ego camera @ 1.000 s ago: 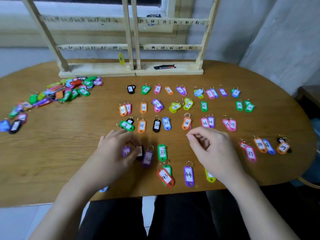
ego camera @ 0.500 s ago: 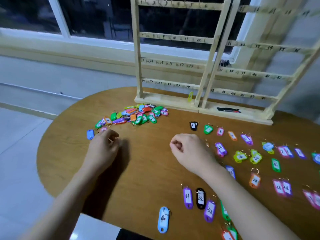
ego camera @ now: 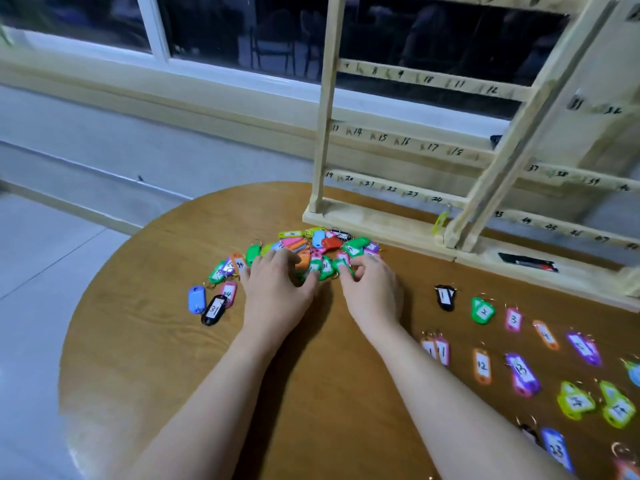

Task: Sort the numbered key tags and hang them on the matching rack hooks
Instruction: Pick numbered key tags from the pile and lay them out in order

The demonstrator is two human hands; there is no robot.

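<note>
Both hands were laid on the heap of unsorted key tags (ego camera: 311,247) near the tabletop's (ego camera: 145,358) far edge, just before the rack's (ego camera: 377,220) base. The left hand (ego camera: 277,289) was spread, fingers loosely bent over the tags; whether any was gripped could not be told. A green tag (ego camera: 343,266) was pinched by the right hand (ego camera: 372,292). Sorted tags (ego camera: 512,355) were ranged toward the right edge.
</note>
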